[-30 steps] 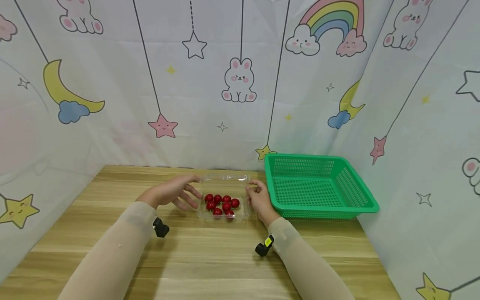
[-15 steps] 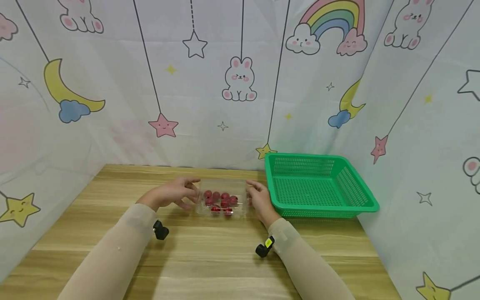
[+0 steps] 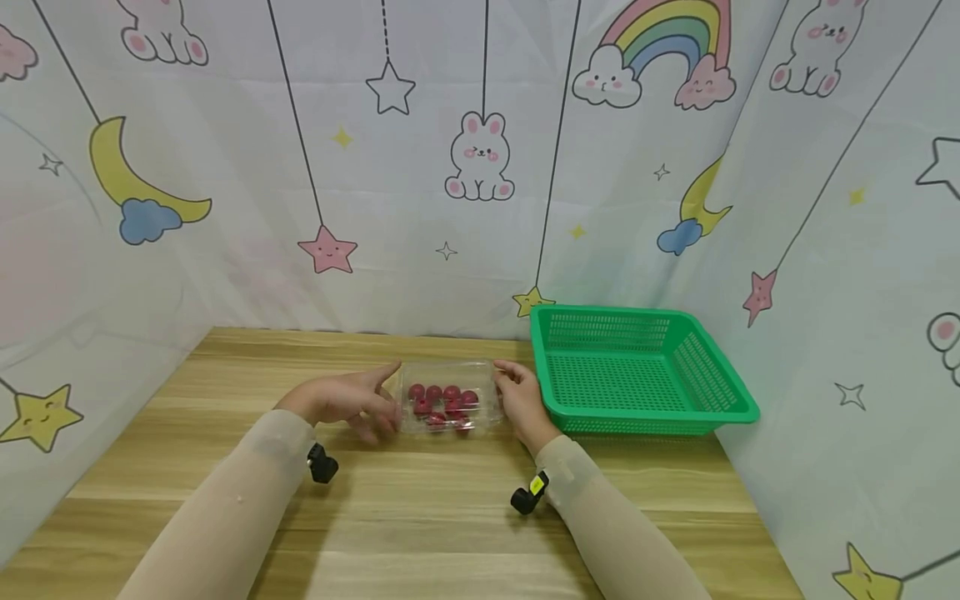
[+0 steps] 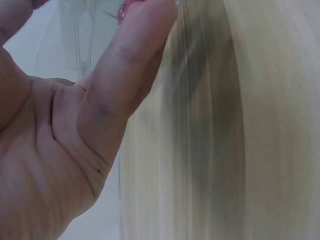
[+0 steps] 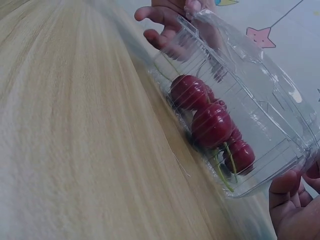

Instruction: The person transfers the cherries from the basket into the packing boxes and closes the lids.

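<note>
A clear plastic clamshell box lies on the table with its lid down over several red cherries. Green stems show through its wall in the right wrist view. My left hand is at the box's left side, fingers spread, one fingertip right at the lid's edge. In the left wrist view, this hand's palm and a thick digit fill the left part. My right hand pinches the box's right edge between thumb and fingers.
A green plastic basket with perforated walls stands just right of my right hand. A light wooden table lies beneath everything. A white cloth backdrop with cartoon prints hangs behind and at the sides.
The clamshell's lid has swung down from standing up at the back to lying over the cherries. My left fingers have shifted along the left edge; the right hand has stayed nearly still.
</note>
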`<state>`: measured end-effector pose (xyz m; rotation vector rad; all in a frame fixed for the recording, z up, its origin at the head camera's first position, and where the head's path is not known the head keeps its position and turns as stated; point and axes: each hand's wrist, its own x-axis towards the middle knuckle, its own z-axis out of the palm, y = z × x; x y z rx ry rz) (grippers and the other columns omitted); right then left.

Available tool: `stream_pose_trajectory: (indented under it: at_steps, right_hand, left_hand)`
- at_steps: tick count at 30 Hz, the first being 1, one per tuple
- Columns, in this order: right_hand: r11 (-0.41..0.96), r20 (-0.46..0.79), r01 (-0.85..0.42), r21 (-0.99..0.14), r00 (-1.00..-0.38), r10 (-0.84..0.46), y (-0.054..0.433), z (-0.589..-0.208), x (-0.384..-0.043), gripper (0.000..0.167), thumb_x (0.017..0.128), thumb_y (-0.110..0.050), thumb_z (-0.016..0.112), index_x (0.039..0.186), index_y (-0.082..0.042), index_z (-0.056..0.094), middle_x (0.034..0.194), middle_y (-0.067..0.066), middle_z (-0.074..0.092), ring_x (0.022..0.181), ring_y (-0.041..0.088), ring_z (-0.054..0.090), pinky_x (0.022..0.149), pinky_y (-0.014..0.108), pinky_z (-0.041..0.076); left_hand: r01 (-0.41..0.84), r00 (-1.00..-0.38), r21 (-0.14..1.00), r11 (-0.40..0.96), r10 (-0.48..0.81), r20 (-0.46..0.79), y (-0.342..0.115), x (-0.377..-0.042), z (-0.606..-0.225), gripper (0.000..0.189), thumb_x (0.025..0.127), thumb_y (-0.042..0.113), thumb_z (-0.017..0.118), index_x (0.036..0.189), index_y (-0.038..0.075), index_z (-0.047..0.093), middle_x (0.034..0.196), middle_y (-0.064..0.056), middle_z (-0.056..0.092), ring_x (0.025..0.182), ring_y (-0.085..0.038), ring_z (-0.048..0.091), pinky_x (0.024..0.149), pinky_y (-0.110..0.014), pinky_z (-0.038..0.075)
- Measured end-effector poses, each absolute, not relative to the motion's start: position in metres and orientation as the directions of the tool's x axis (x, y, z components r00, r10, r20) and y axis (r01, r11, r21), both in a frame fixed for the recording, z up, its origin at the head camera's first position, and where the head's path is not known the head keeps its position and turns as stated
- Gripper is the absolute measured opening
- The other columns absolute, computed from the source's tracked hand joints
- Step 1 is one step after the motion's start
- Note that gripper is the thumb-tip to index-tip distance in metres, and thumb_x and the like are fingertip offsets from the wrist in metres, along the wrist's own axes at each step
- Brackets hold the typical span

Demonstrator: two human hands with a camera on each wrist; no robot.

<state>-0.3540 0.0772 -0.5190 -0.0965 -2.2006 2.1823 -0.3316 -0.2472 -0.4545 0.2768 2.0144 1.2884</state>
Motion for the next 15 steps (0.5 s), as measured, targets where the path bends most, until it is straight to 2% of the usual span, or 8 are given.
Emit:
stream_pose_trajectory:
  at_steps: [4, 11, 13, 15]
  right_hand:
    - [0.002, -0.005, 0.005, -1.0, -0.997, 0.074, 0.0773, -0.5182, -0.3542, 0.034, 0.113, -0.006, 0.063, 0.144, 0.005, 0.072, 0.106, 0.004, 0.067, 0.088, 0.013, 0.059, 0.068, 0.02, 0.051]
    - [0.029, -0.047, 0.048, -0.998, -0.998, 0.051, 0.0802, -0.5165, -0.3509, 0.042, 0.114, -0.008, 0.06, 0.154, 0.0, 0.069, 0.126, 0.015, 0.072, 0.09, 0.013, 0.064, 0.068, 0.02, 0.055]
    - [0.04, -0.054, 0.056, -0.998, -0.998, 0.041, 0.0811, -0.5152, -0.3494, 0.048, 0.109, -0.005, 0.058, 0.157, -0.001, 0.067, 0.119, 0.013, 0.072, 0.084, 0.013, 0.062, 0.066, 0.021, 0.053]
    - [0.052, -0.061, 0.062, -0.997, -0.998, 0.027, 0.082, -0.5137, -0.3477, 0.056, 0.104, -0.003, 0.058, 0.159, -0.003, 0.066, 0.103, 0.007, 0.069, 0.074, 0.012, 0.058, 0.062, 0.022, 0.05]
  left_hand:
    - [-0.221, -0.716, 0.868, 0.444, 0.53, -0.453, -0.244, -0.3315, -0.4575, 0.13, 0.102, 0.016, 0.081, 0.181, 0.022, -0.023, 0.136, -0.026, 0.073, 0.103, -0.029, 0.081, 0.087, -0.043, 0.072]
    - [-0.24, -0.755, 0.873, 0.424, 0.484, -0.442, -0.241, -0.3345, -0.4601, 0.122, 0.105, 0.011, 0.075, 0.182, 0.02, -0.018, 0.123, -0.026, 0.078, 0.087, -0.026, 0.083, 0.079, -0.039, 0.072]
    - [-0.24, -0.762, 0.872, 0.428, 0.473, -0.442, -0.2403, -0.3355, -0.4594, 0.119, 0.106, 0.012, 0.074, 0.183, 0.019, -0.016, 0.12, -0.024, 0.078, 0.085, -0.024, 0.083, 0.079, -0.039, 0.072]
    - [-0.239, -0.768, 0.871, 0.43, 0.465, -0.44, -0.2396, -0.3363, -0.4584, 0.116, 0.106, 0.013, 0.073, 0.183, 0.019, -0.014, 0.117, -0.023, 0.079, 0.083, -0.023, 0.082, 0.079, -0.039, 0.072]
